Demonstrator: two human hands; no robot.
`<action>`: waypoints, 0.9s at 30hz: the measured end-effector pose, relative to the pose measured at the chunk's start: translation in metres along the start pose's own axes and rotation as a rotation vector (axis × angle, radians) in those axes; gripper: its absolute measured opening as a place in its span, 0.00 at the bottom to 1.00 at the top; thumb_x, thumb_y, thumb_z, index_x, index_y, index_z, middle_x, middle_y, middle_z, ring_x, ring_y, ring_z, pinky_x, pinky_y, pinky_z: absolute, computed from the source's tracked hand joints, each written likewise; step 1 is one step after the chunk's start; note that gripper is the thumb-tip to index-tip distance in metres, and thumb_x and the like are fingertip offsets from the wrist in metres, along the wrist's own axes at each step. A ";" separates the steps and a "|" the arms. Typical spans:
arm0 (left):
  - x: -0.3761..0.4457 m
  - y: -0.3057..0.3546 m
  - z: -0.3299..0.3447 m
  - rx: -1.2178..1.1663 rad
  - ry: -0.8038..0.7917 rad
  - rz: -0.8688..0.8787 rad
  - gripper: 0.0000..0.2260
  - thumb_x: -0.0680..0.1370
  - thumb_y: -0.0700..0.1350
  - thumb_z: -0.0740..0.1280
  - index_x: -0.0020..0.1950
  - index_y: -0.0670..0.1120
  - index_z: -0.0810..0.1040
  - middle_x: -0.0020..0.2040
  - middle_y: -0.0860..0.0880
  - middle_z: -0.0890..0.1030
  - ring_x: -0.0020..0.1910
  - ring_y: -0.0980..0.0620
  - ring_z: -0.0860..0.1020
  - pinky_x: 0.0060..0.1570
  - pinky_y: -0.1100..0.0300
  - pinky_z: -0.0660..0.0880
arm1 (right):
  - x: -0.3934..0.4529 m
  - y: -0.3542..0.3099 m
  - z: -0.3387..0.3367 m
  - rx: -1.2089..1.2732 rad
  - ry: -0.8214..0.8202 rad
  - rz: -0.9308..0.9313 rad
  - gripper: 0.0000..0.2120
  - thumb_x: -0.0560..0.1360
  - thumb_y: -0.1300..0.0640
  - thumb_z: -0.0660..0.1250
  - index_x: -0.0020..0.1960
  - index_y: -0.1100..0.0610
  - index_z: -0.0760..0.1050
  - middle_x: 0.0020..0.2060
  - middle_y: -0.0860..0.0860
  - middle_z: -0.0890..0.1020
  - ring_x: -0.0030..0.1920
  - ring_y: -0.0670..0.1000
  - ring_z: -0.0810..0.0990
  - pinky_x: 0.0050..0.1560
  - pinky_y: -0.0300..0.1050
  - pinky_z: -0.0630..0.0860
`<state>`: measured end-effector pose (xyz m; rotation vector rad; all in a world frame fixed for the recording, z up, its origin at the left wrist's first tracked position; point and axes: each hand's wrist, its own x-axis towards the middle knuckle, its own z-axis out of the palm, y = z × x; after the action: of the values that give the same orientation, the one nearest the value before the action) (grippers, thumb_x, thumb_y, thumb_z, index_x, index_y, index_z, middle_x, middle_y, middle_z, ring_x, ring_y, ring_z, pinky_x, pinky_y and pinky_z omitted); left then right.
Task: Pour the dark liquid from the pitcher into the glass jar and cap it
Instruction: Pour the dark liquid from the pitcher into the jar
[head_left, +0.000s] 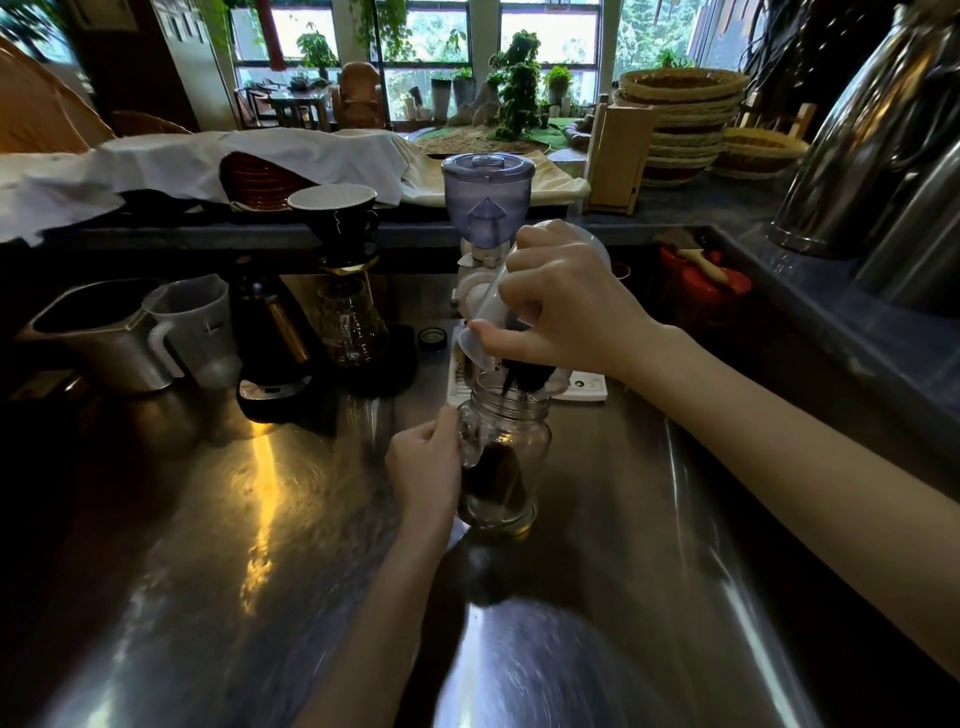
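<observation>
Right hand (563, 306): fingers curled tight round one translucent pitcher (491, 306), which is tipped steeply, spout down, over the jar mouth. Dark liquid (522, 375) is seen at the spout.

Left hand (428, 470): fingers wrapped round the side of one glass jar (506, 460), held upright on the steel counter (208, 545); dark liquid fills its lower part.

One small dark cap (432, 338) lies on the counter behind, apart from the jar.

One grinder (487, 205) stands behind the pitcher.

Two jugs are set at the left: one steel (98, 338), one plastic (195, 327).
</observation>
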<state>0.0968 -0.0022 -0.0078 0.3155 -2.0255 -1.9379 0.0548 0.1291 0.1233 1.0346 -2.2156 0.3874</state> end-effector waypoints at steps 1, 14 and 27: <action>0.000 0.000 0.000 -0.001 -0.004 0.000 0.22 0.74 0.43 0.61 0.20 0.50 0.64 0.14 0.54 0.63 0.15 0.59 0.60 0.17 0.71 0.57 | 0.000 0.000 0.000 -0.002 -0.006 0.002 0.21 0.69 0.54 0.72 0.23 0.61 0.69 0.21 0.55 0.72 0.32 0.50 0.65 0.40 0.44 0.61; 0.000 0.003 0.001 0.015 0.001 -0.033 0.20 0.74 0.43 0.61 0.21 0.48 0.64 0.19 0.53 0.63 0.17 0.59 0.60 0.20 0.68 0.58 | 0.000 0.001 0.000 -0.004 -0.013 -0.010 0.21 0.69 0.54 0.71 0.23 0.62 0.70 0.22 0.57 0.73 0.32 0.53 0.67 0.41 0.43 0.61; 0.003 0.003 0.002 -0.013 -0.023 -0.068 0.20 0.74 0.44 0.61 0.21 0.49 0.65 0.16 0.55 0.64 0.17 0.59 0.61 0.18 0.69 0.59 | 0.000 0.003 0.000 0.032 -0.013 -0.058 0.22 0.68 0.55 0.72 0.22 0.60 0.67 0.21 0.55 0.70 0.30 0.54 0.67 0.39 0.45 0.63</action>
<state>0.0935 -0.0013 -0.0048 0.3644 -2.0410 -2.0031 0.0520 0.1310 0.1233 1.1191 -2.1921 0.3919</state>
